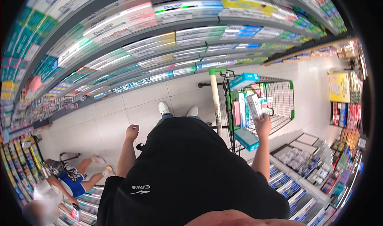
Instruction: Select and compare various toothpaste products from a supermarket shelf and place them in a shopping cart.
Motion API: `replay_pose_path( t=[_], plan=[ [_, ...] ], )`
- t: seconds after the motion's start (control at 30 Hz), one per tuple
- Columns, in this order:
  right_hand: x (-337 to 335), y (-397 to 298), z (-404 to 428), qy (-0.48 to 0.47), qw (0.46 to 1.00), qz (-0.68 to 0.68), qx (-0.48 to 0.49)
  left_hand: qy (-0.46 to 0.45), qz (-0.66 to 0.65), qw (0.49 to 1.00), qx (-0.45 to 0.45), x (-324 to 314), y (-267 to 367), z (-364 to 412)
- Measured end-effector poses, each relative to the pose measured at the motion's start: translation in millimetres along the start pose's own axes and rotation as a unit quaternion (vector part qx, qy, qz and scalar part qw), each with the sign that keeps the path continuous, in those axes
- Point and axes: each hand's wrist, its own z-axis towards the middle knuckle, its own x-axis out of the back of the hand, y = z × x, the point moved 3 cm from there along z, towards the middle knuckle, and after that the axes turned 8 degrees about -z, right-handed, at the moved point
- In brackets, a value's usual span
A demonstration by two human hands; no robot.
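My right hand point(264, 126) is on the right, over a wire shopping cart point(281, 106) with green corner pieces. It grips the near end of a long white carton point(253, 106) with printed lettering, which looks like a toothpaste box. Other cartons, among them a pink box point(236, 113), are inside the cart. A teal box point(246, 138) lies at the cart's near side, and another teal box point(244, 80) at its far side. My left hand point(132, 132) hangs beside my body above the floor, its fingers curled and nothing visible in it.
Long shelves point(191, 21) packed with boxed goods run across the front. The cart's pale handle bar point(214, 97) is close to my right leg. At the lower left, another person point(71, 181) holds an item by a shelf. Display racks point(302, 157) stand at the right.
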Motion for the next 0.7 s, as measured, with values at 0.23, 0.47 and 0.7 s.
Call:
replay_pose_path(
  t=[0.23, 0.47, 0.7],
  plan=[
    [141.7, -143.2, 63.5, -0.013, 0.940, 0.280, 0.193, -0.054, 0.105, 0.992, 0.052, -16.5, -101.3, 21.2],
    [173.8, -294.7, 83.9, -0.227, 0.799, 0.516, 0.210, -0.028, -0.022, 0.999, 0.037, -52.5, -158.0, 42.0],
    [165.8, -337.4, 66.6, -0.277, 0.788, 0.496, 0.238, 0.003, -0.103, 0.995, -0.012, -20.9, 13.3, 4.4]
  ],
)
